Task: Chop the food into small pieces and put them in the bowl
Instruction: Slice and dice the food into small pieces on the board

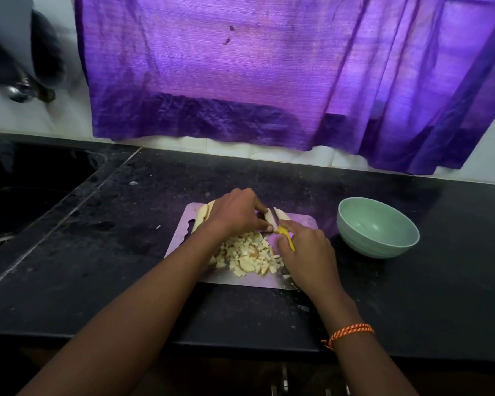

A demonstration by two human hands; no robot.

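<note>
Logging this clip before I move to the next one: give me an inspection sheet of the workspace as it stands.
Surface: black stone counter, speckled with crumbs.
Job's things: cutting board; pile of chopped pieces; uncut slices; empty green bowl right of the board.
Clutter: nothing seen.
Grips: left hand pinches a strip; right hand holds the yellow-handled knife, blade at that strip.
Cables: nothing seen.
Surroundings: purple curtain; sink and tap at left.

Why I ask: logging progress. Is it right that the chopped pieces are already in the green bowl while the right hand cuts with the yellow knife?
No. The head view shows the green bowl empty; the chopped pieces lie on the cutting board. The right hand does cut with the yellow knife.
</note>
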